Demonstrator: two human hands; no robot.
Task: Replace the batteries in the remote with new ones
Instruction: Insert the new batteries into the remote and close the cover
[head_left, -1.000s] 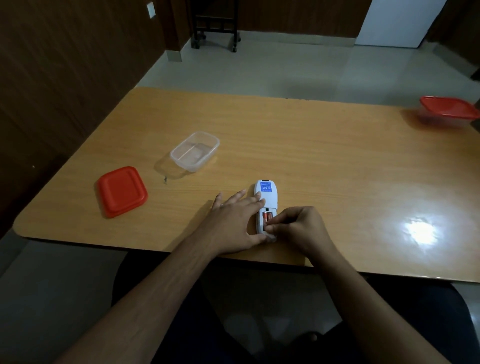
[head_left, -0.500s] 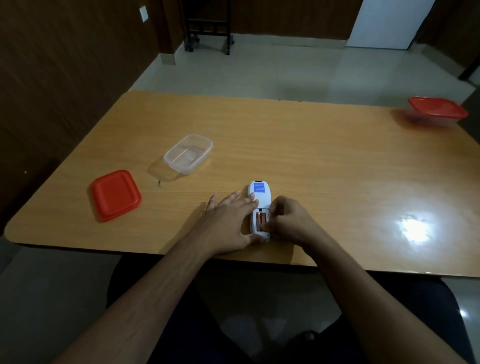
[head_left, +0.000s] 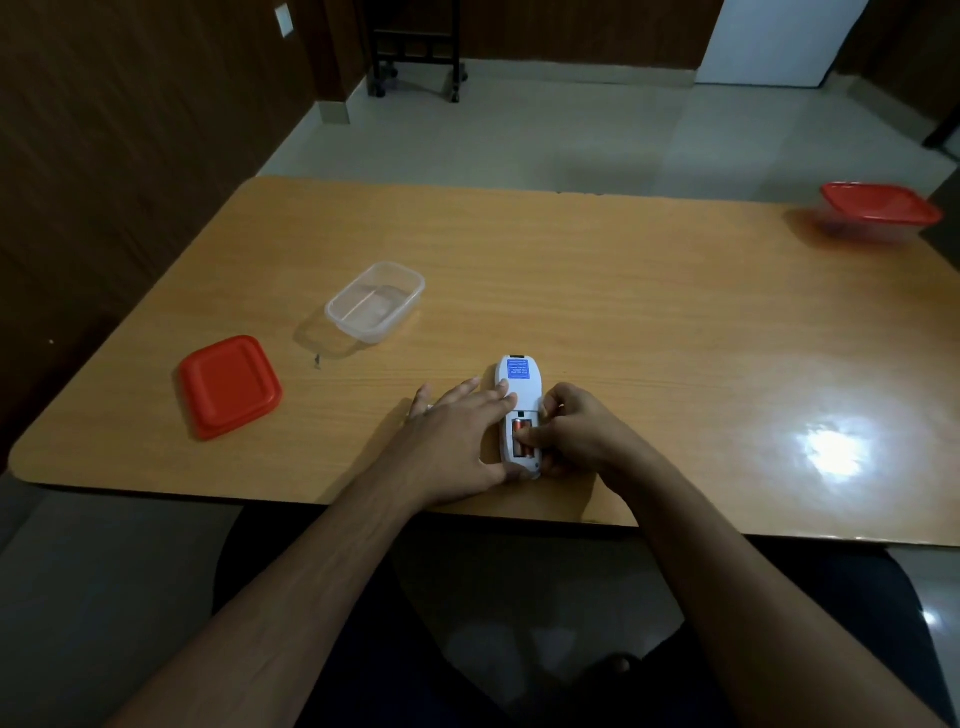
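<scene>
while left hand (head_left: 457, 436) pins remote (head_left: 518, 400), right fingertips (head_left: 527, 441) touch batteries (head_left: 519, 429).

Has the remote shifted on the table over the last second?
No. The remote sits the same way relative to the clear tub and red lid; only the camera view moved.

- The bench (head_left: 597, 291) looks like wood-grain laminate, smooth and glossy, with a bright glare patch at the right.
- The remote (head_left: 519, 387) is white matt plastic with a blue paper-like label.
- The batteries (head_left: 520, 434) have a shiny orange casing.
- The clear container (head_left: 375, 301) is transparent plastic.
- The red lid (head_left: 228, 385) is smooth plastic.
</scene>
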